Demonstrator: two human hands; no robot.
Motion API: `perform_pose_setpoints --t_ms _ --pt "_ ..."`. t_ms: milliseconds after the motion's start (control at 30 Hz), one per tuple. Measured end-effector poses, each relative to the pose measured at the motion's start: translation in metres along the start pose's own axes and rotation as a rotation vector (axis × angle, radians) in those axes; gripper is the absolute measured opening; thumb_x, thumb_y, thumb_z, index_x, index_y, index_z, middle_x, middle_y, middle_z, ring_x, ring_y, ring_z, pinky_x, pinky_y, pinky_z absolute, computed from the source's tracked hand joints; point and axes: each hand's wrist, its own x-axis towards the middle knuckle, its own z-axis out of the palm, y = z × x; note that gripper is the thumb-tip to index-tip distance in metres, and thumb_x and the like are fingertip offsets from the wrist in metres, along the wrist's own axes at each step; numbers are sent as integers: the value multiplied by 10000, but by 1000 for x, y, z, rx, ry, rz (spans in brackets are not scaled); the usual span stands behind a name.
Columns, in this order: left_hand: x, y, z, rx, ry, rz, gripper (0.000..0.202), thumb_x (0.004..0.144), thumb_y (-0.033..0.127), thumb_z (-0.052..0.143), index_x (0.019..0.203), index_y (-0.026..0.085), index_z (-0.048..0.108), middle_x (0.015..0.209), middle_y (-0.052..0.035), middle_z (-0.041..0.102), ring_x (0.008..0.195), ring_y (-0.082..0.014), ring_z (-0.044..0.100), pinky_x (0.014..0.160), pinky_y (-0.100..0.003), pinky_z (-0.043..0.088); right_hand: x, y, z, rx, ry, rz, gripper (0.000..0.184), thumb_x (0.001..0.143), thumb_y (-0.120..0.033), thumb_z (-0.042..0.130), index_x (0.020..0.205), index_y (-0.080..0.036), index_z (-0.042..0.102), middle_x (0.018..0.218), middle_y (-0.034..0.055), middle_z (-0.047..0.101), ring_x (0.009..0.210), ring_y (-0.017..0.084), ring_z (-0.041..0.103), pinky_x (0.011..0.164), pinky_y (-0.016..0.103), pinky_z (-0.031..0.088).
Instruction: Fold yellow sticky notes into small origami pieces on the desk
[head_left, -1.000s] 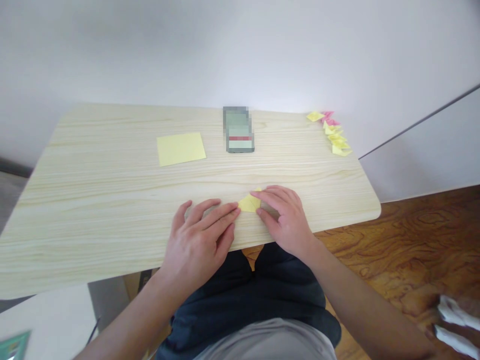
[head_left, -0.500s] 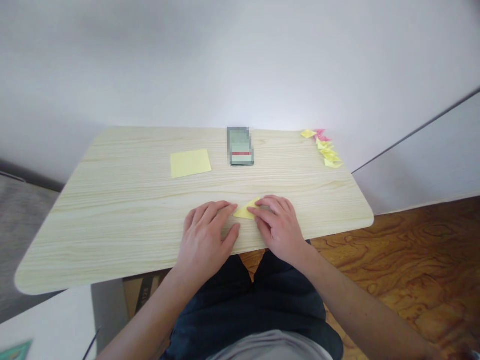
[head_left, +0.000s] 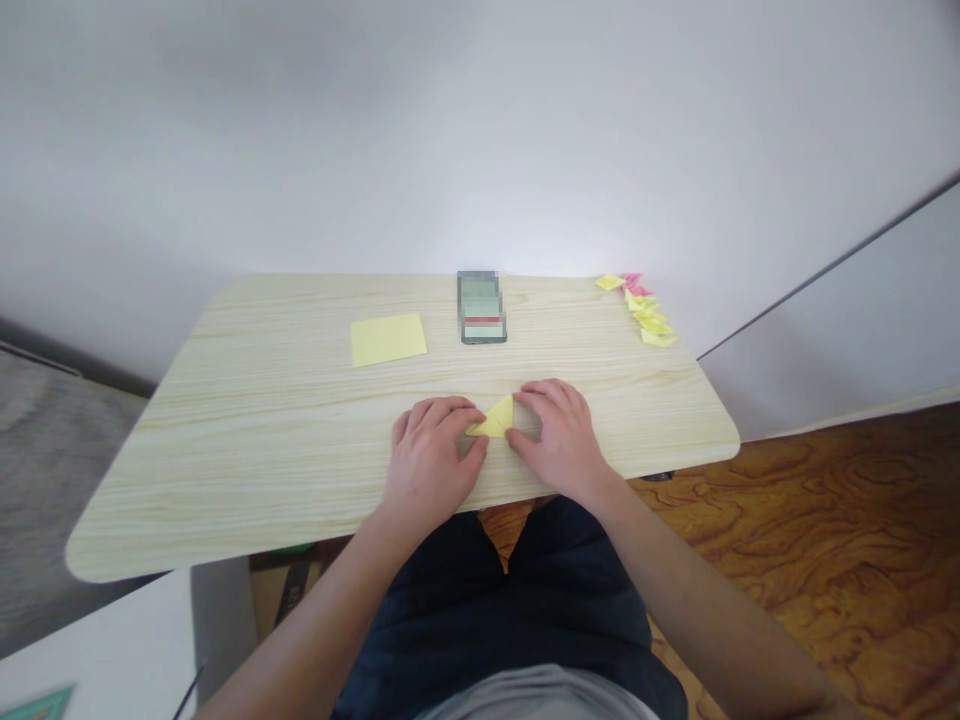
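A small folded piece of yellow paper (head_left: 499, 416), roughly triangular, is between my two hands near the table's front edge. The thumb and fingertips of my left hand (head_left: 433, 455) close on its pointed left end and cover part of it. My right hand (head_left: 562, 435) has its forefinger at the paper's upper right corner and its thumb at the lower right, so the paper's right edge is held between them.
On the wooden table (head_left: 247, 430) lie a yellow sheet (head_left: 388, 340) at the left and a blurred-out phone-like device (head_left: 481, 308) near the wall. Several folded yellow paper pieces (head_left: 651, 320) and a pink one (head_left: 636, 285) sit at the far right.
My left hand has moved right and now pinches the paper's left end. My right fingers have shifted from lying over the paper to its right edge. The view has tilted slightly.
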Motion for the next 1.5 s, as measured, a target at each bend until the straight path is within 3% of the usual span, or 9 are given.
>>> perform_pose_setpoints --t_ms 300,500,667,833,1000,1100,1233,1367,1500 --pt "4 2 0 -26 -1 -23 178 862 226 645 1031 283 657 1173 -14 697 1176 -273 569 1039 -459 382 8 -6 3 207 -20 -6 438 763 -141 697 1184 -253 652 1106 37 722 1131 261 592 1076 468 406" --pt "14 1 2 -108 6 -101 198 833 227 637 1024 269 610 1094 -29 715 1135 -286 601 1016 -462 399 18 -5 9 562 -86 89 462 814 -120 617 1254 -263 601 939 -1 703 918 185 674 931 380 512" --pt "40 -4 -4 -487 -97 -185 233 860 265 604 1089 254 561 854 28 721 793 -190 670 797 -337 472 47 3 1 815 -252 137 476 731 -96 657 1186 -229 607 833 -33 650 749 140 639 743 300 525" --pt "73 -12 -14 -589 -241 -141 148 830 345 666 805 201 685 730 9 699 672 -173 618 621 -286 418 83 5 -10 969 -361 218 515 703 -120 726 1198 -214 616 822 -28 682 729 130 641 690 266 504" --pt "90 -23 -12 -847 -184 -273 236 807 396 724 863 166 714 781 -25 732 717 -182 654 658 -279 457 107 8 -2 1053 -409 353 213 758 -327 774 877 -166 702 772 7 705 706 137 642 697 282 517" --pt "93 -31 -9 -875 -159 -291 247 783 380 759 901 175 687 818 -15 730 680 -157 635 637 -269 455 117 11 5 1056 -462 354 224 740 -357 793 760 -158 692 698 -8 675 645 119 601 655 264 484" --pt "94 -40 -11 -976 -184 -183 324 779 268 759 1063 221 610 936 -14 725 740 -157 648 650 -269 471 129 15 8 1060 -556 306 224 735 -358 793 735 -162 684 650 -26 636 604 104 549 604 247 419" --pt "97 -49 -13 -963 -211 -46 259 764 192 752 1000 207 646 1002 -40 696 931 -190 656 824 -318 507 138 19 8 1047 -629 280 237 734 -353 784 688 -167 645 585 -57 551 550 84 470 556 237 345" --pt "98 -55 -9 -967 -234 -50 208 772 207 763 954 204 662 951 -51 692 928 -207 655 851 -355 513 140 21 4 1008 -665 261 288 761 -399 764 664 -179 606 529 -77 472 494 75 376 507 240 288"
